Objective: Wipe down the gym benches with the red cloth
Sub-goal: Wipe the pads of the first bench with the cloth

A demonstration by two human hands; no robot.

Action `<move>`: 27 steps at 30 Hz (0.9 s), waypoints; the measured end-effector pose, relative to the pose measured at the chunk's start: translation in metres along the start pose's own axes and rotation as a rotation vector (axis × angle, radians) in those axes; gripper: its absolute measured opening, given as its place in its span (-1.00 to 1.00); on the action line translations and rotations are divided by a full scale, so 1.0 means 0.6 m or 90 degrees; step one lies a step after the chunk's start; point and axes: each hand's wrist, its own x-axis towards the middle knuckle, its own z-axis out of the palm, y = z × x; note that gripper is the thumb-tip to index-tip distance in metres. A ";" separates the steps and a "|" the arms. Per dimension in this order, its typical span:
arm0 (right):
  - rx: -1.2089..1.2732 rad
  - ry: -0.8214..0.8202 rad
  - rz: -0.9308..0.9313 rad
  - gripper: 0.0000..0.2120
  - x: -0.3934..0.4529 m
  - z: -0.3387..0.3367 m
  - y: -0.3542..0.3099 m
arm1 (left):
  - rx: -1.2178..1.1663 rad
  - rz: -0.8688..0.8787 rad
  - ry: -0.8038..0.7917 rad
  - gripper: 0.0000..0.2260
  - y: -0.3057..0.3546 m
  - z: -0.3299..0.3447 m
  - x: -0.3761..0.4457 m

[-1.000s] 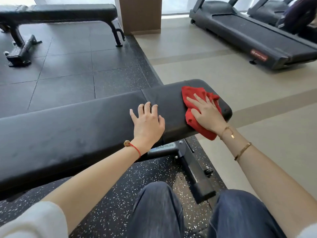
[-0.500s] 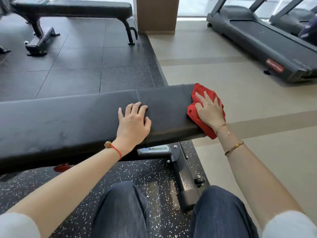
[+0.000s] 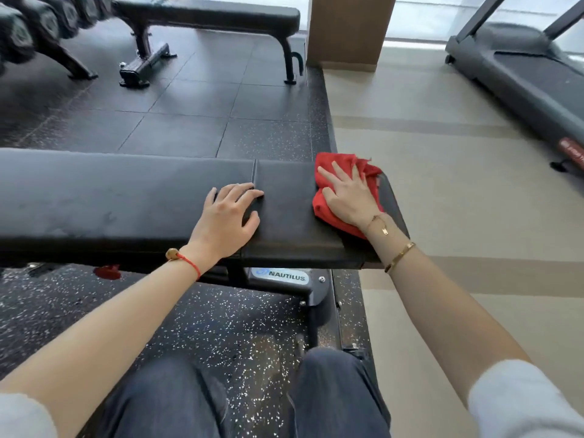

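Cloth: red cloth bunched at the right end of the worktop, spilling over the far corner.
Right grip: right hand flat, fingers spread, pressing the cloth down.
Left grip: left hand relaxed, holding nothing, resting mid-pad by the seam.
Risk: likely slip off the end edge; loose folds leave streaks.
Surface: black padded vinyl, faintly smudged.
Room: second bench beyond, unwiped as far as can be judged; treadmill at right.

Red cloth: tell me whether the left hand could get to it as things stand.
Probably yes: the left hand rests on the same bench pad, with only bare pad between it and the red cloth under the right hand.
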 end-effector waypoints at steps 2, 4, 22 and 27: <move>-0.004 -0.002 -0.069 -0.50 -0.017 0.007 -0.012 | -0.003 -0.003 -0.001 -0.63 0.000 0.000 -0.001; 0.012 0.015 -0.149 -0.50 -0.052 0.014 -0.008 | -0.008 -0.006 -0.006 -0.63 0.000 -0.001 0.000; -0.018 -0.002 -0.223 -0.49 -0.017 0.042 -0.079 | 0.011 -0.017 0.030 -0.64 -0.010 -0.005 0.000; 0.023 0.039 -0.253 -0.50 -0.074 0.033 -0.022 | 0.010 -0.014 0.037 -0.65 -0.009 -0.009 -0.002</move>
